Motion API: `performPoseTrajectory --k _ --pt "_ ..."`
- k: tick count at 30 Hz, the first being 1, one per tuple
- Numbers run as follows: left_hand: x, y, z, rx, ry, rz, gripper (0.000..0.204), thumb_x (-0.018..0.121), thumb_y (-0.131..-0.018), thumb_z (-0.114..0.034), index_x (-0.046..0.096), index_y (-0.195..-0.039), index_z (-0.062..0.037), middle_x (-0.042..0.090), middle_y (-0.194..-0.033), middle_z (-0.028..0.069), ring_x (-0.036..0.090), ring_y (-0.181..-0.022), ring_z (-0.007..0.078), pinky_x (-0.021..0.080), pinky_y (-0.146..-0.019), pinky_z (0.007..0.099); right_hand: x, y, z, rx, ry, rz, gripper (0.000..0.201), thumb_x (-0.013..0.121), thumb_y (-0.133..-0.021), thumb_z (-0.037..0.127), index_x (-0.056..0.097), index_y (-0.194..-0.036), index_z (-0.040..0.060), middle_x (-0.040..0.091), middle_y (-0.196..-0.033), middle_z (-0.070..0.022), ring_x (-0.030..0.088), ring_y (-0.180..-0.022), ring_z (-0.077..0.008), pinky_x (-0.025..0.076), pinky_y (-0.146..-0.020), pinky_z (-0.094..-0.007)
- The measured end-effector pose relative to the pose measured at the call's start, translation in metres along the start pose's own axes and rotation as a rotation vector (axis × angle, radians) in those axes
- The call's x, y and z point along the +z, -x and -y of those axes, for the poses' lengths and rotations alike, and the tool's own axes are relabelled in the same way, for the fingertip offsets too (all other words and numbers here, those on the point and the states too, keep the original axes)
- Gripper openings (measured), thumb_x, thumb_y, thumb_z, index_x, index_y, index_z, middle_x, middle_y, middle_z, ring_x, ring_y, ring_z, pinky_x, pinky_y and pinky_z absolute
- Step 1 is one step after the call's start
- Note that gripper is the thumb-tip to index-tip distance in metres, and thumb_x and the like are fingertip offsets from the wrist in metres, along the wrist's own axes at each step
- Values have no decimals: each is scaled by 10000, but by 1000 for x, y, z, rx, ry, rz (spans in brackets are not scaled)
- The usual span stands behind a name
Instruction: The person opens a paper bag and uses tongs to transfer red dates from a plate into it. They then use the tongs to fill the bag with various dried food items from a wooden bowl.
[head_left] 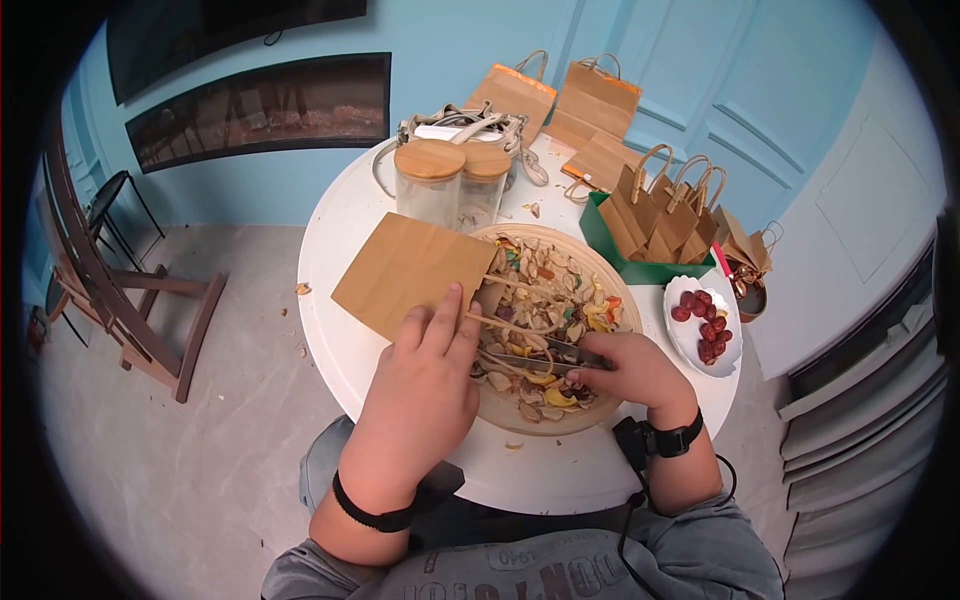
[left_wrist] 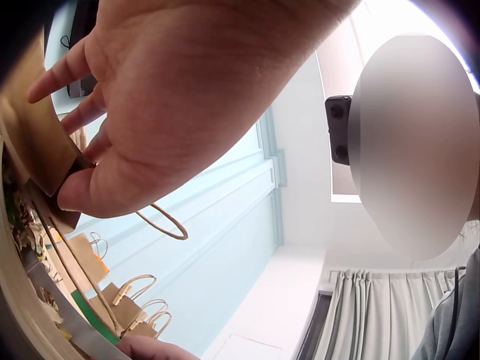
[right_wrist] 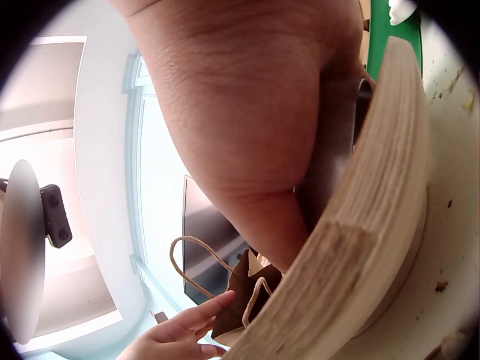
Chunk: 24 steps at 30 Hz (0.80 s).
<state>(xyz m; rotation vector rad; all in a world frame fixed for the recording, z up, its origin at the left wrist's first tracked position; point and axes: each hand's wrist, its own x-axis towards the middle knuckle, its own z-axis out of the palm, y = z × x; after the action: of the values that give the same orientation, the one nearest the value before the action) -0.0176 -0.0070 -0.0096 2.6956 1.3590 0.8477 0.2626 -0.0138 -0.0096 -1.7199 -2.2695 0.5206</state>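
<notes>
A brown paper bag (head_left: 405, 270) lies on its side, its mouth and twisted handles over a round shallow wooden tray (right_wrist: 345, 225). My left hand (head_left: 425, 370) grips the bag near its mouth; in the left wrist view the thumb (left_wrist: 79, 191) pinches the paper edge while the fingers spread along the side. Dried petals and slices (head_left: 560, 280) in beige, yellow, orange and green fill the tray. My right hand (head_left: 635, 365) holds a metal scoop (head_left: 535, 364) low among the petals, pointing left toward the bag's mouth. In the right wrist view the hand hides most of the scoop.
Two glass jars with wooden lids (head_left: 430, 160) stand behind the bag, near a beige handbag (head_left: 480, 125). A green box (head_left: 640, 265) of paper bags is at the back right, beside a white dish (head_left: 725, 360) of dark red fruits. More paper bags (head_left: 595, 105) stand at the far edge.
</notes>
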Motion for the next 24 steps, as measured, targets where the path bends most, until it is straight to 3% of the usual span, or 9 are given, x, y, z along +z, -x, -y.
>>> performPoseTrajectory --k 2,4,24 --pt "0 0 -1 1 -1 2 654 638 -744 -74 508 -1377 31 455 -1455 211 486 -1231 365 496 -947 423 -1 0 1 6 0 8 364 729 -842 381 576 -826 51 600 -697 -134 608 -688 -345 471 -629 -411" --pt "-2 0 -2 -53 80 58 670 610 -738 -27 492 -1397 11 438 -1479 197 461 -1266 397 419 -1079 432 -1 0 2 9 4 8 368 728 -843 386 576 -828 52 600 -698 -133 609 -689 -344 471 -629 -411" --pt "0 0 -3 -45 69 47 657 610 -749 -22 493 -1394 12 440 -1476 202 466 -1266 392 435 -1062 427 0 0 0 10 -7 7 382 731 -843 389 560 -820 49 596 -697 -141 609 -696 -354 464 -627 -421"
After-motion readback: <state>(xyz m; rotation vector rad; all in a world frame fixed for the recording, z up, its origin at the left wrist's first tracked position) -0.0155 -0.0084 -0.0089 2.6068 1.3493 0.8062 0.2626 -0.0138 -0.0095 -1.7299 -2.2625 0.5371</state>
